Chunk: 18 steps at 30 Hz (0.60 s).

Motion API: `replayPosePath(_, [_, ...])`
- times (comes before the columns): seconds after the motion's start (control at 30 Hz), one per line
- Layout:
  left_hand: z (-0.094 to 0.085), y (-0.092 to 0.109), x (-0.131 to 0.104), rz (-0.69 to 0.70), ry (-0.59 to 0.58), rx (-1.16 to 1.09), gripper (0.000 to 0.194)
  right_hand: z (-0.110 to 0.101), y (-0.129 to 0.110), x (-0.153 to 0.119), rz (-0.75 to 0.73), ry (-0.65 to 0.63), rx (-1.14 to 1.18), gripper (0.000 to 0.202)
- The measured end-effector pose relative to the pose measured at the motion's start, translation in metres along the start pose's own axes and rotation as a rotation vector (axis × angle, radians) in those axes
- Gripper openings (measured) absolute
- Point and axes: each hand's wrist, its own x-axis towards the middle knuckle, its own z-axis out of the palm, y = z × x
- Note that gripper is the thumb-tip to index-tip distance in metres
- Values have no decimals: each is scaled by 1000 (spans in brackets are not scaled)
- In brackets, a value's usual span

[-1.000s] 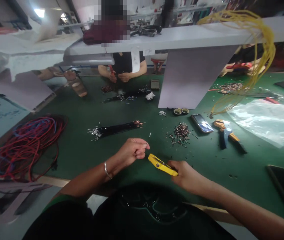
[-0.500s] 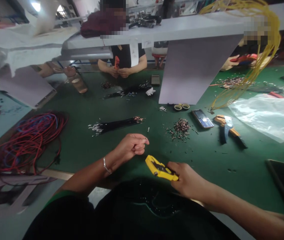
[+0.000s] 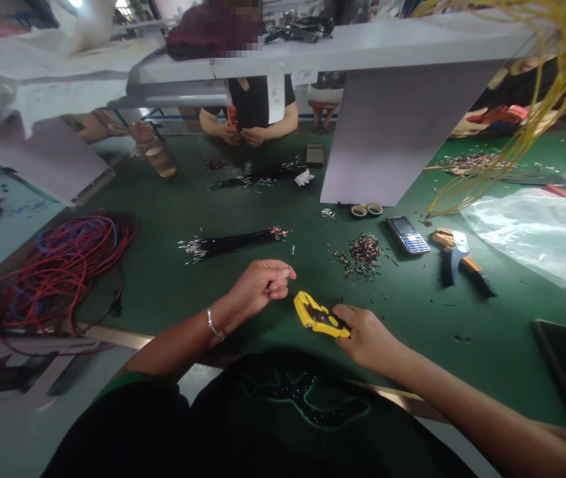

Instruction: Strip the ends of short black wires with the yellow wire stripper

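We've got the yellow-and-black, plastic-looking hand tool above the green worktop, nr the middle of its near edge, head angled twd the left hand but apart from it. Our right hand is wrapped round its rear end; that's prob. the place to hold it, fingers well back from the head. We'd guess it's stiff, light-to-med. weight, not fragile, maybe a bit slick if palms sweat. Our left hand has thumb & forefinger pinched together, other fingers curled; can't tell what's b/w the tips. Just beyond them is a tiny silvery pin-like piece, loose or attached unclear; prob. v. light, easy to drop, best nipped by fingertips. Farther from the near edge, the bundle of thin black wires w/ silvery and coppery ends looks bendy, so we'd grip it mid-length. Twd the right edge: a heap of small dark-and-copper bits, then a grey keypad phone and an orange-and-navy hand tool.
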Motion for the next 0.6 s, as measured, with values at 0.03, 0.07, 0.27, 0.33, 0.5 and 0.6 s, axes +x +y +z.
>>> replayPosePath(0.03, [-2, 1, 0, -8, -1, -4, 7, 1, -2, -1, -54, 13, -43, 14])
replayPosePath(0.07, [-3, 2, 0, -10, -3, -6, 7, 1, -4, -2, -103, 17, -67, 15])
replayPosePath(0.27, [3, 1, -5, 20, -9, 10, 7, 1, 1, 6, 68, -23, 33, 12])
replayPosePath(0.33, [4, 1, -6, 25, 8, 11, 7, 2, 3, 8, 94, -37, 66, 12])
replayPosePath(0.5, [-6, 7, -3, 51, -13, -9, 7, 7, 1, 2, -109, 44, -119, 12])
replayPosePath(0.6, [-10, 8, -2, 48, -26, -6, 7, 8, 4, 0, -265, 101, -259, 13])
